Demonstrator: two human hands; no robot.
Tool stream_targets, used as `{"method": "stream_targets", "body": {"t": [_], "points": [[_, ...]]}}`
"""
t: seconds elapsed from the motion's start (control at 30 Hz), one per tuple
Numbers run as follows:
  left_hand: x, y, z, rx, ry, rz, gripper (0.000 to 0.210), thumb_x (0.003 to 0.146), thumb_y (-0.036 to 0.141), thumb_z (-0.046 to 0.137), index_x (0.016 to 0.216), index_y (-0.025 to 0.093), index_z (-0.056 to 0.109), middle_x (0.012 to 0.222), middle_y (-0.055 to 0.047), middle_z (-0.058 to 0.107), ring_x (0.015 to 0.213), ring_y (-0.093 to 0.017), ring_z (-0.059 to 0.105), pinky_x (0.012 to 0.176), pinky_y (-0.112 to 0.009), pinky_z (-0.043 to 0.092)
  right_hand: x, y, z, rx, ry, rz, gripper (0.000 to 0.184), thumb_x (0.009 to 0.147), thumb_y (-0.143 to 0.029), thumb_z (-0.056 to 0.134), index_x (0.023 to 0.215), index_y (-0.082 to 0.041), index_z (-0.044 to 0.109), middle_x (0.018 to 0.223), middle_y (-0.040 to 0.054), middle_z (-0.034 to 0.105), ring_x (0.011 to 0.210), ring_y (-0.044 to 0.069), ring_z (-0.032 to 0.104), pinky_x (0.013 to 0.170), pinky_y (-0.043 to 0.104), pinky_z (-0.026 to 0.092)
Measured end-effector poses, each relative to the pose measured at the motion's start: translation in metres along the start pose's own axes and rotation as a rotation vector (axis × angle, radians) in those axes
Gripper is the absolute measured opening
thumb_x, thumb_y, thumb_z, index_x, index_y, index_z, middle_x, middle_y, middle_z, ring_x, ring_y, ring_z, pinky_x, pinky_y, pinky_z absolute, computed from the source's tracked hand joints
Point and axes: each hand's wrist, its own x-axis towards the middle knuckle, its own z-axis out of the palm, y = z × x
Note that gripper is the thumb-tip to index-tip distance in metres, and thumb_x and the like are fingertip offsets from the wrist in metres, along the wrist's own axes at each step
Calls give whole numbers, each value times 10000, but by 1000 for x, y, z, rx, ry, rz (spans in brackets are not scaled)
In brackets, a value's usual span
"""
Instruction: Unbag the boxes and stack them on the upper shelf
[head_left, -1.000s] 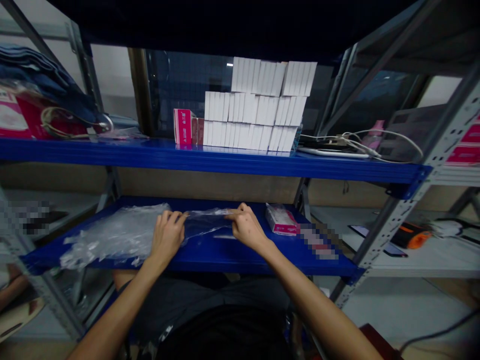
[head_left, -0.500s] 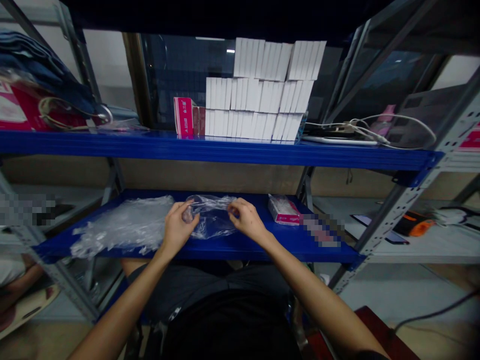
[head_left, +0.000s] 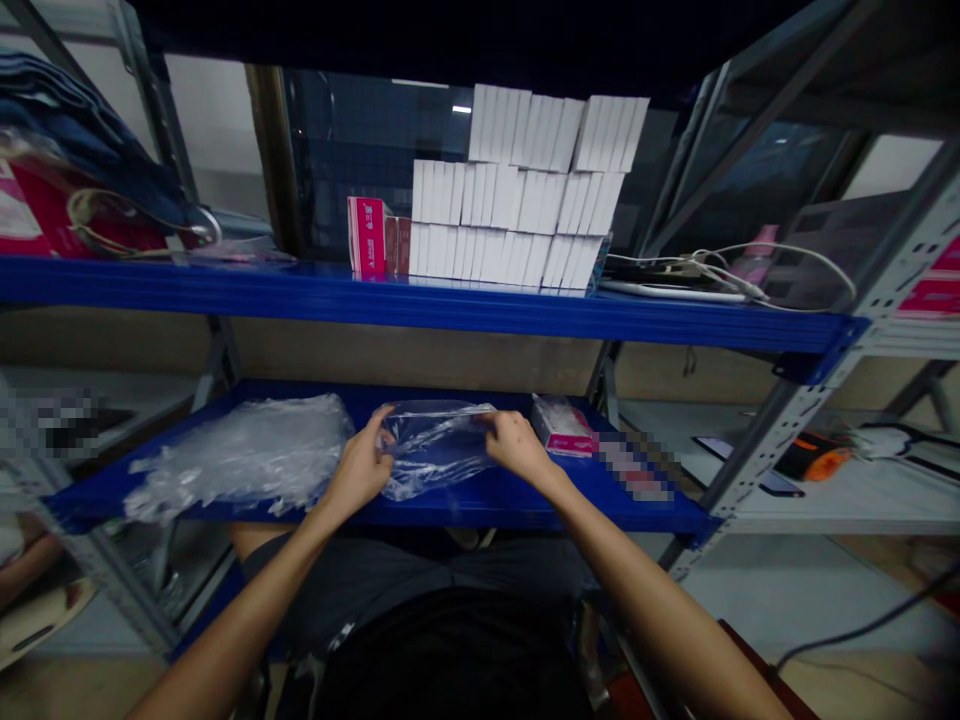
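In the head view, stretching a clear plastic bag between left hand and right hand, both clamped on its edge; holding it over the lower shelf, between plastic pile and pink box, extending its long axis sideways, leaving opening direction unclear.

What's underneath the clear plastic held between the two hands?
The lower blue shelf shows through the clear plastic, partly masked by glare. Spots behind the left hand and right hand are covered.
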Motion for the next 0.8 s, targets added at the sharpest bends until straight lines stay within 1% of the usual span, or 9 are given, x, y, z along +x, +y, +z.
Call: {"method": "stream_targets", "body": {"t": [0.07, 0.13, 0.27, 0.37, 0.47, 0.53, 0.6, 0.7, 0.8], "points": [[3, 5, 5, -40, 62, -34, 600, 801, 140, 592, 1397, 178, 544, 944, -28, 620, 735, -163, 623, 779, -319, 557, -1, 3, 4, 75, 8, 25, 271, 903, -146, 570, 1099, -156, 757, 1016, 119, 769, 996, 253, 718, 911, 333, 519], [5, 8, 10, 0, 82, -32, 584, 803, 292, 692, 1363, 164, 585, 952, -32, 570, 813, -192, 632, 852, -361, 560, -2, 7, 5, 80, -1, 8, 245, 869, -239, 686, 1094, -165, 748, 1010, 98, 745, 957, 246, 718, 869, 328, 529], [14, -1, 21, 80, -151, -6, 1143, 633, 390, 865, 1605, 195, 298, 1136, -68, 534, 955, -231, 668, 902, -368, 560, 0, 13, -6, -63, -186, -30, 838, 636, -386, 934, 1391, -204, 621, 1349, 190, 598, 1031, 311, 718, 905, 387, 542], [29, -4, 22, 244, -423, -83, 1335, 495, 279, 926, 1633, 230, 231, 1297, -150, 546, 936, -270, 716, 825, -363, 573, 7, 13, -17, -227, -378, 14, 1015, 557, -423, 974, 1467, -241, 563, 1448, 237, 515, 1047, 377, 725, 908, 448, 561], [44, 17, 18, 476, -446, -81, 1153, 472, 221, 944, 1522, 233, 468, 1511, -273, 432, 1168, -451, 645, 903, -505, 549, 15, 9, -19, -299, -568, 69, 1063, 491, -446, 996, 1446, -208, 592, 1460, 252, 524, 1147, 446, 682, 948, 507, 560], [48, 39, 17, 527, -298, 124, 847, 622, 188, 879, 1415, 255, 589, 1611, -239, 345, 1381, -507, 460, 1024, -620, 462, 21, 7, -18, -263, -624, 42, 1047, 447, -413, 1013, 1400, -196, 638, 1499, 252, 510, 1261, 481, 608, 1022, 551, 523], [47, 57, 22, 470, -212, 394, 541, 802, 126, 716, 1320, 271, 663, 1595, -161, 416, 1478, -433, 359, 1119, -610, 393, 24, 8, -14, -206, -573, -95, 867, 498, -351, 1000, 1307, -235, 711, 1574, 207, 457, 1384, 493, 493, 1101, 611, 444], [43, 65, 38, 396, -402, 477, 404, 896, 117, 581, 1249, 265, 713, 1410, -123, 612, 1324, -322, 568, 1061, -466, 492, 29, 11, -7, -165, -449, -358, 475, 658, -231, 909, 1114, -295, 794, 1589, 99, 475, 1446, 441, 437, 1149, 637, 372], [48, 51, 51, 466, -714, 268, 528, 824, 336, 735, 1344, 263, 676, 1424, -148, 621, 1203, -357, 656, 988, -460, 536, 34, 16, 3, -180, -501, -329, 564, 539, -213, 956, 1079, -259, 800, 1402, 125, 656, 1276, 381, 624, 1074, 506, 490]]}}
